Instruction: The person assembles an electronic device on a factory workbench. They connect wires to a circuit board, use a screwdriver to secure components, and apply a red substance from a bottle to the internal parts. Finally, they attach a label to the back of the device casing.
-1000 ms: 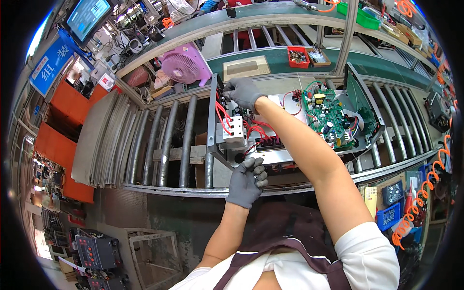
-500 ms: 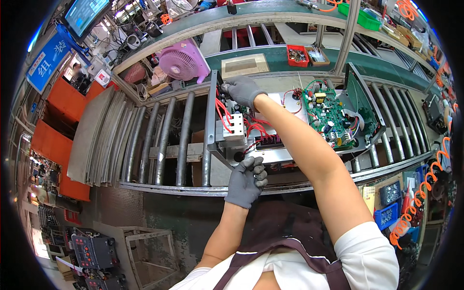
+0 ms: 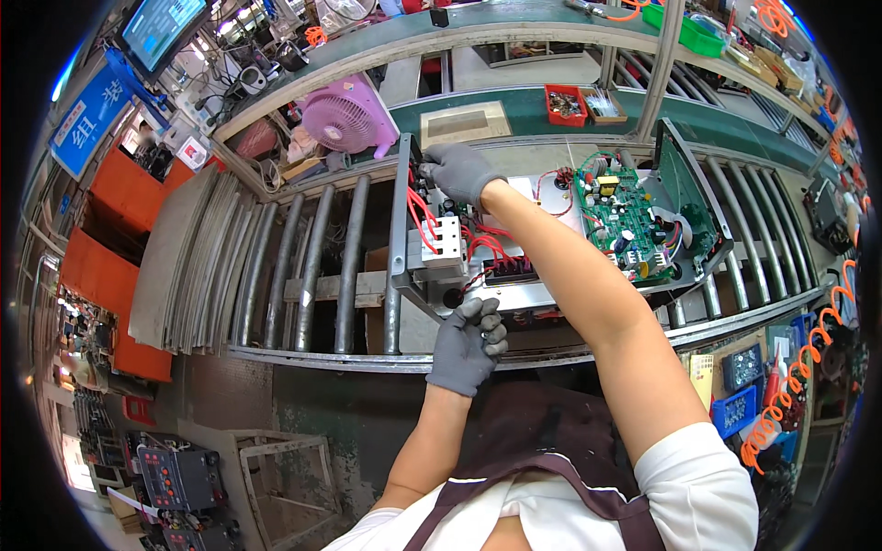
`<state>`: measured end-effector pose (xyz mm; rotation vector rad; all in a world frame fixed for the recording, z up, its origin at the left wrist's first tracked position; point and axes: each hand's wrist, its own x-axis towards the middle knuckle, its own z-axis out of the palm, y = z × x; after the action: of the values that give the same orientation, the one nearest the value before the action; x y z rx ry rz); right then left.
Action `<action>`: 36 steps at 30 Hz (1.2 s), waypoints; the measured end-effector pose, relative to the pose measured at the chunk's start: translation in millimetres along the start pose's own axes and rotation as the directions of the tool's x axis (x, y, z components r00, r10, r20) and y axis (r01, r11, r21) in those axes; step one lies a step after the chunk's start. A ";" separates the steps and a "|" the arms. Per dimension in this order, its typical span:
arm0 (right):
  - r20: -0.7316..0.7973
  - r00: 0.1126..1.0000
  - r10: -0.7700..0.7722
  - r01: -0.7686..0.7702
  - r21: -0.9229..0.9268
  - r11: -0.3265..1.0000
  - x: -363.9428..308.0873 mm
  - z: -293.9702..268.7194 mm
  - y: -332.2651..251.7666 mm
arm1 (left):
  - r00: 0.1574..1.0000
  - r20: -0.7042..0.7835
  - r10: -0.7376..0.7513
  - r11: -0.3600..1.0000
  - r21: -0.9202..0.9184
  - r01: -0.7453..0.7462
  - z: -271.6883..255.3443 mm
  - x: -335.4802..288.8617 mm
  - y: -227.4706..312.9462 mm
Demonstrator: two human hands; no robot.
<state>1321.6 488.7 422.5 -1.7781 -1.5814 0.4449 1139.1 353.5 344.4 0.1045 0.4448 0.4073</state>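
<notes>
In grey gloves, both my hands are at an open metal chassis (image 3: pixel 401 248) lying on the roller conveyor. My right hand (image 3: pixel 459 173) reaches across to the chassis's far left corner, its fingers closed against the inner side of the left panel; what they grip is hidden. Near the front left edge, my left hand (image 3: pixel 466 347) has its fingers curled in, with a tiny pale spot showing between them. Between the hands sits a white circuit breaker (image 3: pixel 444 250) with red wires (image 3: pixel 423 213). A green circuit board (image 3: pixel 625 216) fills the chassis's right part, partly behind my right forearm.
Metal rollers (image 3: pixel 352 266) run left and right of the chassis. Flat grey sheets (image 3: pixel 188 266) lean at the left. Behind stand a pink fan (image 3: pixel 340 119) and a red parts bin (image 3: pixel 564 106). An orange coiled hose (image 3: pixel 799 395) hangs at right near blue bins (image 3: pixel 735 410).
</notes>
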 end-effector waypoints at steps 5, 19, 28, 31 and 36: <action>-0.048 0.996 -0.078 0.077 -0.025 0.997 -2.3 2.5 -2.3 | 0.999 -0.031 0.019 0.999 0.035 -0.018 1.5 0.2 -0.5; -0.425 0.833 0.354 0.172 0.807 0.564 -20.2 -34.2 17.0 | 0.978 -0.071 0.198 0.972 0.146 -0.186 39.8 -2.5 -21.4; -0.057 0.829 0.557 0.193 0.963 -0.189 -320.2 -22.4 -4.3 | 0.618 0.354 0.702 0.325 0.613 -0.720 88.2 -31.0 -108.3; 0.016 0.848 0.530 0.341 0.749 -0.569 -369.6 -12.3 27.3 | 0.655 0.694 0.300 0.037 0.678 -0.735 80.1 -16.9 -173.4; 0.027 0.794 0.608 0.489 0.566 -0.664 -409.1 7.5 84.5 | 0.543 0.840 -0.014 -0.219 0.527 -0.821 55.9 4.2 -225.2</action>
<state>1298.1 97.0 278.9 0.0244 0.3483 0.8960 1248.1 148.7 351.1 2.0164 -0.1251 0.7215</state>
